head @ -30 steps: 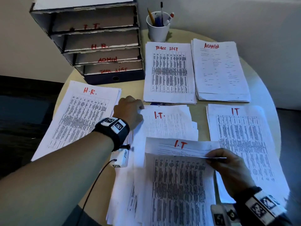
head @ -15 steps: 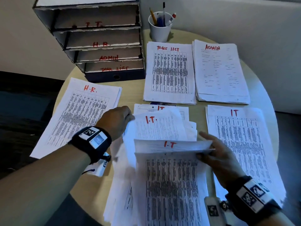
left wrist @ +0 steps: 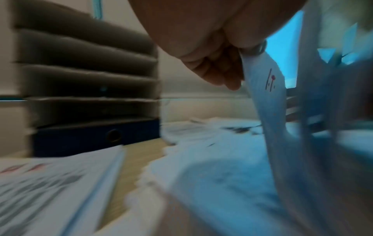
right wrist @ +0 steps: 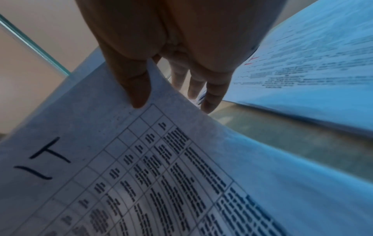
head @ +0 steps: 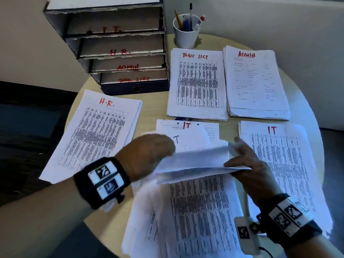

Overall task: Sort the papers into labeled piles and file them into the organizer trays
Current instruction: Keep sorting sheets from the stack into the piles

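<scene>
Head view: thin, limp IT sheets [head: 193, 161] are being lifted at mid-table, best supported at both side edges. Left wrist view: a sheet edge is being pinched by the left hand [left wrist: 218, 63]. Right wrist view: the right hand [right wrist: 161, 63] is pinching the page, thumb above, fingers beneath.

Red handwriting labels the organizer [head: 115, 45] at 11 o'clock on its four tray fronts, top to bottom: "I.T.", "H.R.", "ADMIN", "TASK LIST". At 12 o'clock one pile [head: 197, 84] reads "TASKS LIST"; the pile [head: 256, 82] at 1 o'clock reads "ADMIN". The pile [head: 93, 135] at 9 o'clock reads "H.R.", the pile [head: 283, 164] at 3 o'clock "IT". A centre sheet [head: 188, 126] shows red "IT". The lifted sheet [right wrist: 141, 167] bears "IT" in dark ink in the right wrist view. Table print is unreadable.
</scene>
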Available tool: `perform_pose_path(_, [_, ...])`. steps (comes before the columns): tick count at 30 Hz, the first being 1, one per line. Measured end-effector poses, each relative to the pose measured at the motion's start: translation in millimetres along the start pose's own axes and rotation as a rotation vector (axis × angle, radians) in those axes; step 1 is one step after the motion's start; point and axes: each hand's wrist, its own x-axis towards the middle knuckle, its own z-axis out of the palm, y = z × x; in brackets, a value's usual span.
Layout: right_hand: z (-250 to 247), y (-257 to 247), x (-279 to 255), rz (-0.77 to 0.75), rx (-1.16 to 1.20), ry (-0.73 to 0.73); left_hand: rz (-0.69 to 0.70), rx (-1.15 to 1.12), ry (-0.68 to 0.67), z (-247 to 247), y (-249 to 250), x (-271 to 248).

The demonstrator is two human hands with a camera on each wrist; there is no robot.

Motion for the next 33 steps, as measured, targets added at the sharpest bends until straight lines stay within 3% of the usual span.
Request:
perform_pose_path(2, [-6.9,0.6,3.9,0.014,0.039,-0.005,0.119,-0.124,-0.036,-3.5,23.8,-6.7])
perform_pose_path(4, [-10.2,-4.3,5.0,0.039,0.083,-0.031,0.093,-0.220,-0.028,-2.7,32.2,-13.8])
perform_pose_path(5, [-10.9,-7.5,4.6,0.045,0.074,-0.034,0.002,-0.266,0.025,-1.6,29.8,-16.6])
perform_pose_path(8, [-11.9,-15.0,-1.6,0.034,0.076,-0.006,-0.462,-0.297,0.195,3.9,-3.1,-17.4])
perform_pose_path(9, [-11.7,-17.1,-6.6,0.043,0.163,-0.004,-0.597,-0.231,0.154,6.3,-19.1,-15.6])
perform_pose_path(11, [-11.9,-12.2,-14.2,0.092,0.354,-0.017,-0.793,-0.092,-0.124,10.3,-43.6,-8.7])
perform_pose_path(13, [-12.5,-3.3,-20.3,0.133,0.426,0.002,-0.874,-0.057,-0.354,15.3,-49.9,-2.1])
perform_pose_path(14, [-13.7,1.9,-23.1,0.150,0.439,0.012,-0.889,-0.081,-0.374,17.6,-49.2,1.0])
perform_pose_path(20, [-13.7,14.4,-34.9,0.164,0.306,0.049,-0.946,-0.236,-0.179,19.8,-49.9,-0.8])
perform_pose_path(25, [-15.4,6.5,-32.5,0.151,0.216,-0.029,-0.838,-0.226,-0.072,12.0,-42.5,-1.2])
perform_pose_path(30, [-19.7,-6.8,-12.7,0.070,-0.071,-0.089,-0.566,-0.096,-0.083,2.0,-41.2,4.3])
perform_pose_path(33, [-20.4,-21.9,9.2,0.051,-0.163,-0.047,-0.370,0.064,-0.122,-0.1,-42.7,5.9])
